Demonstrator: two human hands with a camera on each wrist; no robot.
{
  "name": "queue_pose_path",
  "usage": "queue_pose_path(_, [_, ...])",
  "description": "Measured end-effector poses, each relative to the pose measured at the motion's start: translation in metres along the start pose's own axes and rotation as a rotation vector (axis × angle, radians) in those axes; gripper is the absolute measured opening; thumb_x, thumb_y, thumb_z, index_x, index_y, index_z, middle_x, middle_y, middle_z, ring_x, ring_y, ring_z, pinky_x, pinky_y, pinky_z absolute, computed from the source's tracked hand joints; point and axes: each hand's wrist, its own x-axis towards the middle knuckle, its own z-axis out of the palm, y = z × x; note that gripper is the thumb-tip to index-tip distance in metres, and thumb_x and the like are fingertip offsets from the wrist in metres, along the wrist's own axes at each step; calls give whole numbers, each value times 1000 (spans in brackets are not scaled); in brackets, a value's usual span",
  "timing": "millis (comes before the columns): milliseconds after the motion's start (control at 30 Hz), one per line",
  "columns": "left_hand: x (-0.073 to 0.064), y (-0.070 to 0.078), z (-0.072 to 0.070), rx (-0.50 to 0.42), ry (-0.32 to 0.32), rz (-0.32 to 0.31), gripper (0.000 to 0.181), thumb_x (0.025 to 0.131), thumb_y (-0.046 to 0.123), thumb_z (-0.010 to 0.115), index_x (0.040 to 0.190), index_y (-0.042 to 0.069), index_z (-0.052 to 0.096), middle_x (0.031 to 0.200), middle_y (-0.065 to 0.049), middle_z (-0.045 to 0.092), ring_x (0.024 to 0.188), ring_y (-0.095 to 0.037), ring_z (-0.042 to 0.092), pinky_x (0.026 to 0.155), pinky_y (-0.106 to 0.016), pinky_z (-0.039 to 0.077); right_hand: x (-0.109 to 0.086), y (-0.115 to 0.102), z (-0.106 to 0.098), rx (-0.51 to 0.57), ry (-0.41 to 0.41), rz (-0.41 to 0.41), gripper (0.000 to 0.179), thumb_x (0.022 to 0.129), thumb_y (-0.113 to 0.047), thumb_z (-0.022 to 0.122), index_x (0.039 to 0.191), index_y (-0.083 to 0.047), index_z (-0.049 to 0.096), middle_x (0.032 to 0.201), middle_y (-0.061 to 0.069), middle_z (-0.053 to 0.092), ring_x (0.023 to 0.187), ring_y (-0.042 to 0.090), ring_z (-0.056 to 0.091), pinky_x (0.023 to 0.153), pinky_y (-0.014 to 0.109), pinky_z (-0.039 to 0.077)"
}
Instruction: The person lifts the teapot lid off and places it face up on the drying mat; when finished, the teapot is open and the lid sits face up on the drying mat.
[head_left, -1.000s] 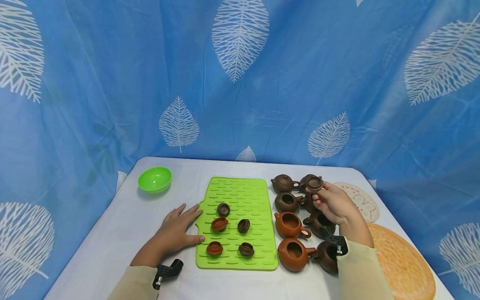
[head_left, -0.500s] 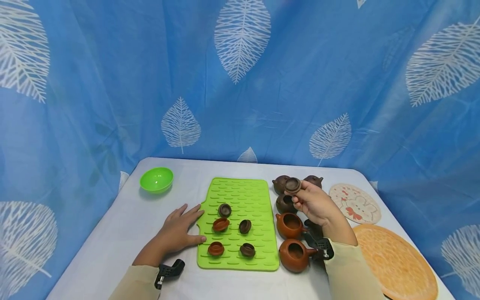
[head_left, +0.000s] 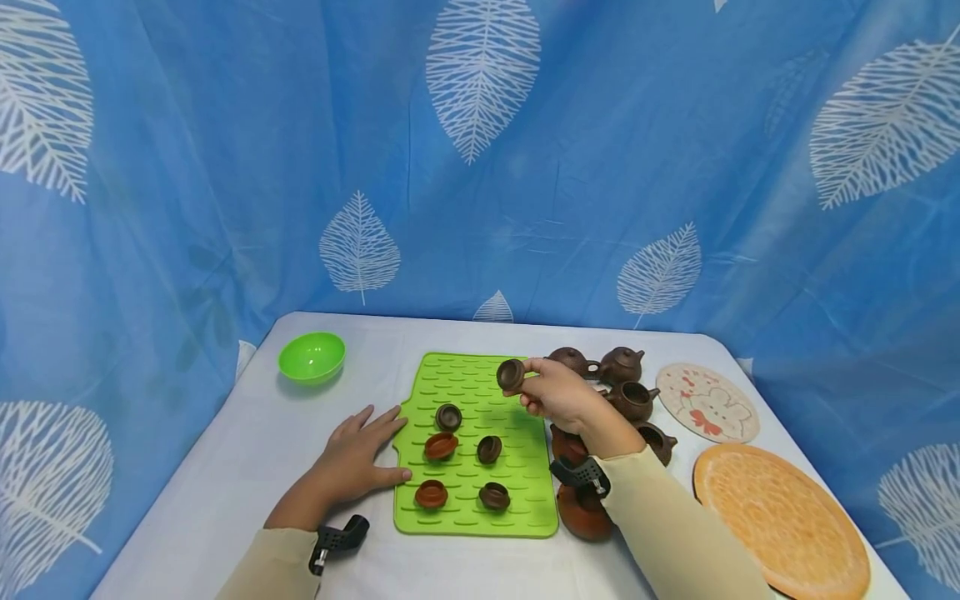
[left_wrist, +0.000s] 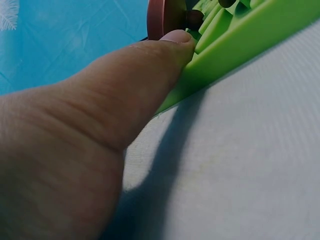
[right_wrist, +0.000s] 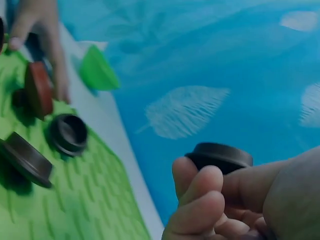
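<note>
Over the far right part of the green mat [head_left: 465, 379], my right hand [head_left: 564, 398] pinches a dark brown teapot lid [head_left: 511, 375], its hollow underside facing the head camera. The right wrist view shows this lid [right_wrist: 220, 156] between thumb and fingertips. My left hand [head_left: 358, 458] lies with fingers spread, its fingertips and thumb at the mat's left edge. On the mat lie upturned lids: a dark one [head_left: 448, 417], two more dark ones [head_left: 489, 450], and two reddish-brown ones [head_left: 431, 495]. In the left wrist view the thumb [left_wrist: 145, 75] overlaps a reddish lid [left_wrist: 167, 20].
Right of the mat stand several brown teapots [head_left: 632, 400], some hidden by my right arm. A round rabbit-print mat [head_left: 708, 404] and a large orange round mat [head_left: 783, 521] lie farther right. A green bowl [head_left: 312, 358] sits at the back left.
My right hand has carried the dark lid leftward from above the teapots to over the green mat. The left hand stays where it was.
</note>
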Motion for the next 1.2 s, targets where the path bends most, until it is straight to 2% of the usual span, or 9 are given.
queue_pose_path(233, [0,0,0,-7,-2,-8,98,80,71,78,159,23,47,172,2,32,161,-42,14,126,-70,12,17,12,28,-82,73,42,26,108,-6,48,131,-4,59,112,20,74,68,14,55,62,29,47])
queue_pose_path(400, [0,-1,1,-10,-3,-7,98,79,73,77,159,24,47,172,3,31,161,-41,14,126,-69,12,22,23,39,-159,106,51,25,106,-4,47,128,-4,61,89,14,69,67,17,56,61,31,47])
queue_pose_path(500, [0,-2,1,-12,-3,-9,99,79,73,77,159,24,47,172,3,31,161,-42,14,125,-70,13,23,28,43,-204,104,56,23,107,-5,47,125,-4,62,82,11,66,66,18,55,59,31,46])
queue_pose_path(667, [0,-2,0,-9,-7,-13,99,80,73,77,160,24,46,172,4,30,161,-41,13,126,-69,12,25,32,46,-241,87,70,23,108,-5,47,124,-4,63,83,11,65,66,18,55,59,30,46])
queue_pose_path(867, [-1,-1,-3,-7,-6,-17,98,80,72,78,159,24,47,172,3,31,161,-42,14,126,-69,12,27,34,45,-287,46,80,23,110,-10,48,123,-3,64,92,12,68,68,18,56,60,30,46])
queue_pose_path(1000, [-1,0,-2,-2,-6,-15,98,80,73,77,159,24,47,172,3,31,161,-41,14,126,-69,13,27,34,45,-328,37,79,21,111,-14,49,116,-3,66,95,10,72,70,18,57,61,29,47])
queue_pose_path(1200, [0,0,-1,-4,-9,-20,98,80,74,77,160,25,47,172,4,31,161,-41,13,126,-69,13,25,33,45,-349,28,83,22,111,-15,49,101,-5,67,91,10,71,67,18,56,59,29,46])
